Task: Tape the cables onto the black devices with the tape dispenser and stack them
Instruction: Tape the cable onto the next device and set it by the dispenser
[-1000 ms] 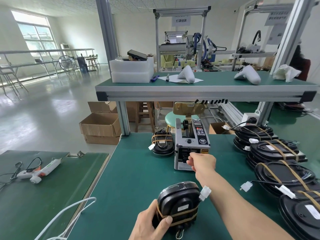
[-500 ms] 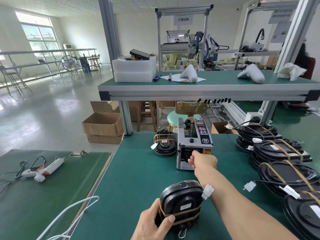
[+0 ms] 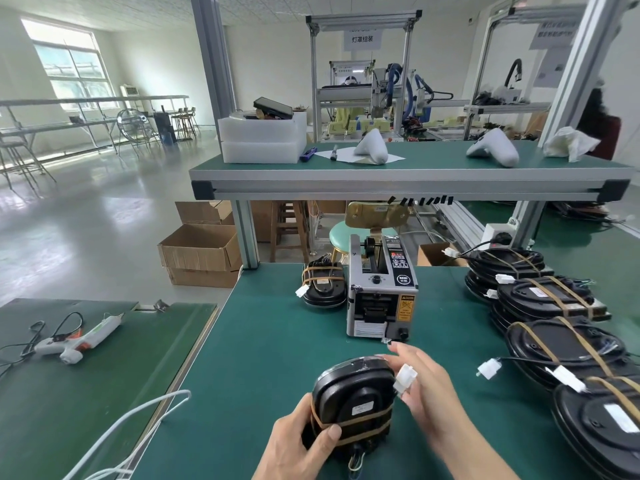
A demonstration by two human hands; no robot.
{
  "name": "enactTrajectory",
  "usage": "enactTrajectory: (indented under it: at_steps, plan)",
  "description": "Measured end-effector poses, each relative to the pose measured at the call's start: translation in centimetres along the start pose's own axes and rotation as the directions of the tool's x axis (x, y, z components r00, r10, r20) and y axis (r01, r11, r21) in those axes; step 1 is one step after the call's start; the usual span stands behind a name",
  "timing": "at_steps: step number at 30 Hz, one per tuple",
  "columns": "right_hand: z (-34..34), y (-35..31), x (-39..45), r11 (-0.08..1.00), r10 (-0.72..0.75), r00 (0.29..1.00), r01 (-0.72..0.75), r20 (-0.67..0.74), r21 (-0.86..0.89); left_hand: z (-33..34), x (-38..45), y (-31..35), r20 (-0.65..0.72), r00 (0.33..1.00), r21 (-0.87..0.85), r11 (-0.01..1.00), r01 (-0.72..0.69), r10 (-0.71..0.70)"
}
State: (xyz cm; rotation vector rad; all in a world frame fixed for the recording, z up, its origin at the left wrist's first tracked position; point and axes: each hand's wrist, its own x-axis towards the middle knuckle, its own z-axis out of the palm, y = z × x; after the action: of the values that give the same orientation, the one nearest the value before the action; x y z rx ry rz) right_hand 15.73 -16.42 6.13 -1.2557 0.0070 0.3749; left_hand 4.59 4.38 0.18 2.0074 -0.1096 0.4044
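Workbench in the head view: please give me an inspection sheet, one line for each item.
Surface: green mat, bare in the middle.
Job's things: tape dispenser upright; black device in front of it; one taped device at the dispenser's left; stacks of devices at right.
Clutter: glue gun on the side table.
Hands: left hand holds the black device; right hand blurred beside its white plug.
Cables: white cable at the left edge.
Surroundings: cardboard boxes on the floor.
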Motion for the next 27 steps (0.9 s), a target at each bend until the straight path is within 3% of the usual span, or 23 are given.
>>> enactTrajectory:
  at_steps: [2, 8, 10, 13, 15, 17, 20, 22, 27]
  plan:
    - [1.2, 0.5, -1.1, 0.999, -0.038, 0.999, 0.039, 0.028, -0.003, 0.0, 0.0, 0.1, 0.002, 1.0, -0.001, 1.0, 0.003, -0.003]
    - [3.8, 1.6, -1.5, 0.994, -0.106, 0.993, 0.108, -0.058, 0.023, -0.1, -0.1, 0.7, -0.003, 1.0, 0.01, 1.0, 0.003, -0.003]
    - [4.1, 1.3, -1.5, 0.99, -0.132, 0.991, 0.131, -0.03, -0.042, -0.1, -0.2, 1.0, 0.0, 1.0, 0.028, 1.0, 0.01, -0.01]
    - [4.3, -0.3, -1.4, 0.941, -0.197, 0.98, 0.184, -0.019, -0.285, -0.3, -0.1, 1.5, 0.032, 0.999, 0.003, 0.999, 0.042, -0.042]
    - [4.3, -1.9, -1.4, 0.849, -0.264, 0.964, 0.238, 0.012, -0.472, -0.4, -0.1, 1.8, 0.052, 0.997, -0.038, 0.997, 0.059, -0.057]
    - [4.6, -3.1, -1.6, 0.692, -0.332, 0.937, 0.321, 0.111, -0.647, -0.5, -0.1, 2.1, 0.045, 0.997, -0.07, 0.995, 0.069, -0.066]
    - [5.3, -3.5, -2.4, 0.278, -0.469, 0.842, 0.427, 0.266, -0.861, -0.5, -0.1, 2.3, 0.022, 0.996, -0.116, 0.989, 0.09, -0.088]
    - [5.5, -3.0, -2.9, 0.095, -0.495, 0.801, 0.436, 0.338, -0.895, -0.6, -0.2, 2.0, 0.022, 0.995, -0.111, 0.988, 0.103, -0.101]
    - [6.4, -0.9, -3.4, -0.003, -0.444, 0.816, 0.411, 0.369, -0.912, -0.4, -0.4, 1.1, 0.046, 0.996, 0.006, 0.997, 0.073, -0.073]
